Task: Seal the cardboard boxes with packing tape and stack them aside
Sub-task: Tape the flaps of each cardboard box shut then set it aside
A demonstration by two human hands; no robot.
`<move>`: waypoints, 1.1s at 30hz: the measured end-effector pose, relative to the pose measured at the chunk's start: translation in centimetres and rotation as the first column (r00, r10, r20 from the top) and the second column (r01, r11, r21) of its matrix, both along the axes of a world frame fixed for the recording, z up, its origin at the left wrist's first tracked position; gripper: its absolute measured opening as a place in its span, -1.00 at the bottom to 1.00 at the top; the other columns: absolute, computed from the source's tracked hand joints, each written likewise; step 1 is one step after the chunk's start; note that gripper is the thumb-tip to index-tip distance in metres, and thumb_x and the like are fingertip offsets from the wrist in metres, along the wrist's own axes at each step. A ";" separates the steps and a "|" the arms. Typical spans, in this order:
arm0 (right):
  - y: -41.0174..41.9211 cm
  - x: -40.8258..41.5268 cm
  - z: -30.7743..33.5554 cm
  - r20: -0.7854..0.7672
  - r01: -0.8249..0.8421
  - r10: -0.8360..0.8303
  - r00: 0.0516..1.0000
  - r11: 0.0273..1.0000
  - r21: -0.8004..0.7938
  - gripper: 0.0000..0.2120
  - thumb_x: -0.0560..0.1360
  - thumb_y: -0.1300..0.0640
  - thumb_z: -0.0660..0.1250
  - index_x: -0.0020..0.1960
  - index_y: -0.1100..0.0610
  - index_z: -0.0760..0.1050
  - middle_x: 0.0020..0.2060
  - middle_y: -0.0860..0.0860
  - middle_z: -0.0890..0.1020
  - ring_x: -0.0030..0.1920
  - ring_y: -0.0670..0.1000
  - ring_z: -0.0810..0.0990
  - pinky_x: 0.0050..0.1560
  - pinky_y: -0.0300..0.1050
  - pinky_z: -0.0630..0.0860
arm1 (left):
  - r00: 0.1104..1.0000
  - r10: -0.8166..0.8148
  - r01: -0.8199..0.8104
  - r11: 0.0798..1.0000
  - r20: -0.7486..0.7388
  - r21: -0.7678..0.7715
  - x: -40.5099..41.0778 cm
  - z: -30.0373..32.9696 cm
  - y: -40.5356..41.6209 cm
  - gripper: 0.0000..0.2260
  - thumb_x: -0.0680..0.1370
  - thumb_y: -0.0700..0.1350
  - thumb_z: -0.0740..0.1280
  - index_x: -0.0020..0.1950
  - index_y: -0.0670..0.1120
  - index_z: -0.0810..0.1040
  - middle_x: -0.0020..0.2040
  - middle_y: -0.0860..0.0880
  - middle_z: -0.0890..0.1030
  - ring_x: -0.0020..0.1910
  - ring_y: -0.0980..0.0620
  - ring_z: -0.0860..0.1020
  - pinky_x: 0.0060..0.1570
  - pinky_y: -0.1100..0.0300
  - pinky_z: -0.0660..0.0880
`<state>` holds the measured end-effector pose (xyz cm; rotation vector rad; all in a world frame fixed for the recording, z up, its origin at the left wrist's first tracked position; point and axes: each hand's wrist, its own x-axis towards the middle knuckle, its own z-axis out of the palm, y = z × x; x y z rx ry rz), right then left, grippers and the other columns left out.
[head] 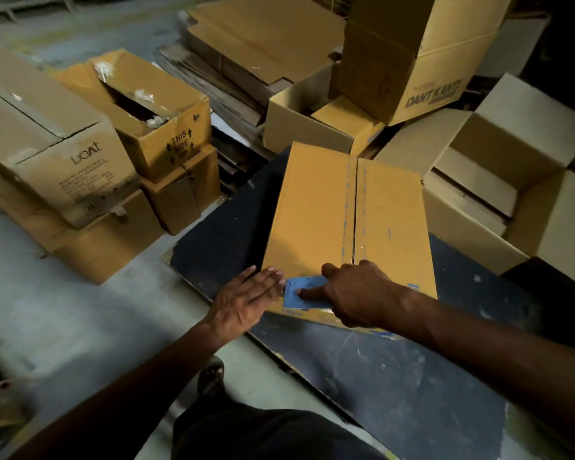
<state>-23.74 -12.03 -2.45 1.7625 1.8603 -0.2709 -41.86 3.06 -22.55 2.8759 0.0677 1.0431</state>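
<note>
Head: right hand (356, 293) presses blue tape (304, 293) at box (316, 210) near edge.

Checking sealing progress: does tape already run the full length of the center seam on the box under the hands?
No: the box's center seam lies bare, with blue tape only at the near edge.

The right hand (359, 293) hides part of the blue tape (301, 293).

Under your work you have a dark scuffed board (395, 386) lying on the grey concrete floor (63, 310), flattened cardboard sheets (246, 54) piled far behind it, and a sandalled foot (211, 373) near its left edge.
</note>
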 end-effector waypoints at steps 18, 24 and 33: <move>-8.7 6.3 3.1 0.017 0.272 -0.273 0.962 0.944 -0.188 -0.31 0.57 0.08 0.36 0.58 -0.34 0.19 0.25 -0.01 0.52 0.20 0.08 0.58 -0.11 -0.03 0.48 | 0.991 -0.022 0.023 1.000 -0.132 0.009 -0.7 -0.3 0.4 -0.59 0.66 -0.24 0.22 0.53 -0.15 0.44 0.52 -0.12 0.47 0.50 -0.12 0.44 0.48 -0.02 0.36; -9.7 6.9 4.8 -0.044 0.291 -0.299 0.953 0.947 -0.137 -0.28 0.56 0.13 0.36 0.57 -0.38 0.19 0.18 -0.08 0.49 0.18 0.03 0.57 -0.17 -0.06 0.41 | 0.990 -0.034 0.032 0.999 -0.135 -0.022 -0.7 -0.1 0.2 -0.56 0.63 -0.24 0.28 0.52 -0.15 0.43 0.52 -0.12 0.47 0.52 -0.13 0.42 0.49 0.00 0.36; -11.0 8.1 4.5 -0.100 0.343 -0.363 0.927 0.924 -0.170 -0.28 0.58 0.15 0.31 0.53 -0.46 0.19 0.17 -0.10 0.48 0.25 0.03 0.54 -0.02 0.01 0.55 | 0.981 0.009 -0.003 1.000 -0.193 0.030 -0.9 -0.2 -0.1 -0.60 0.65 -0.31 0.18 0.48 -0.22 0.50 0.51 -0.14 0.48 0.51 -0.17 0.43 0.44 -0.04 0.42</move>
